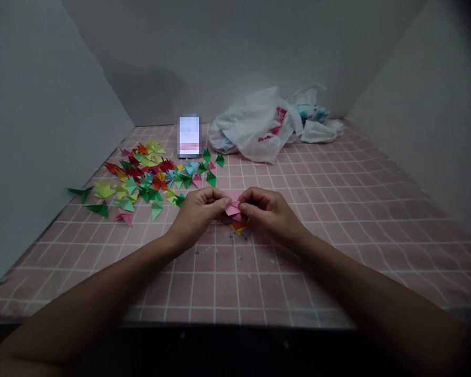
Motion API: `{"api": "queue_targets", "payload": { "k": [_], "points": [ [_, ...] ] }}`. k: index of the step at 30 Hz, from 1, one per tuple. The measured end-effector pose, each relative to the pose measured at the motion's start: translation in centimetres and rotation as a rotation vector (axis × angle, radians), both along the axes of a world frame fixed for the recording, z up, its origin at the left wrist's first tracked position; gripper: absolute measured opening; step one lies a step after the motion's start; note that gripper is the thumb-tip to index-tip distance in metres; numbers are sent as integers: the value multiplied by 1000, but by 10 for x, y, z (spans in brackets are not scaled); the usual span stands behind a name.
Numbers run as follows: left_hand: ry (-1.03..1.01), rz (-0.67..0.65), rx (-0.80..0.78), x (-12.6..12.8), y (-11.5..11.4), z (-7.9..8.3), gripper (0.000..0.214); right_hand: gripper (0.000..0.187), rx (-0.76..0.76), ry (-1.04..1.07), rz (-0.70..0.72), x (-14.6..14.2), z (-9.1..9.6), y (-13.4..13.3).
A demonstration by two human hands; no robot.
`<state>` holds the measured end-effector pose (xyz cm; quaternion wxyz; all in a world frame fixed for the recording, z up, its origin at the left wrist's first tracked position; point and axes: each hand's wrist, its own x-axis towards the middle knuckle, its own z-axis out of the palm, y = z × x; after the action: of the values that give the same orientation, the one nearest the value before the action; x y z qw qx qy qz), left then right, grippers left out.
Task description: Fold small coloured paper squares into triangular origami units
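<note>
A soft pink cloth with a white grid (337,209) covers the surface, walled by plain grey boards. At the back lies a crumpled, thin white plastic bag (255,128); its contents cannot be made out. Left of it spreads a scatter of small folded paper triangles (149,178) in green, yellow, red and blue. At the centre, the left hand (196,212) and right hand (269,209) meet, each grip pinched narrow on a creased pink paper piece (233,204), just above a small stack of coloured paper (238,227).

Pink checked tabletop (337,209), paper pieces (149,178), bag (255,128)
</note>
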<state>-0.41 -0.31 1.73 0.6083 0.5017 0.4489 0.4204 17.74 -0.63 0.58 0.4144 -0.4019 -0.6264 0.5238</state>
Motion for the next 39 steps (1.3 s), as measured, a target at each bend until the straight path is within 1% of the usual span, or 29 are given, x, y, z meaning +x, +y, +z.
{"api": "queue_targets", "payload": {
  "k": [2, 4, 9, 11, 19, 26, 31, 39],
  "points": [
    [-9, -3, 0, 0, 0, 0, 19, 15, 2, -17, -25, 0, -1, 0],
    [-4, -5, 12, 1, 0, -1, 18, 13, 40, -48, -48, -1, -2, 0],
    [20, -24, 16, 1, 1, -5, 20, 11, 243, -191, -87, -1, -4, -1],
    [14, -28, 7, 1, 1, -6, 21, 12, 297, -229, -103, -1, -4, -2],
    [-18, -19, -47, 0, 1, -7, 22, 14, 396, -253, -138, -3, -9, -3],
    [-55, -32, -79, 1, 1, -8, 23, 15, 516, -299, -131, -2, -7, -2],
    [-42, -42, -66, 0, 2, -9, 24, 15, 545, -322, -138, -4, -7, -4],
    [8, -36, -22, 0, 3, -9, 23, 15, 458, -294, -146, -4, -7, -6]
  ]
}}
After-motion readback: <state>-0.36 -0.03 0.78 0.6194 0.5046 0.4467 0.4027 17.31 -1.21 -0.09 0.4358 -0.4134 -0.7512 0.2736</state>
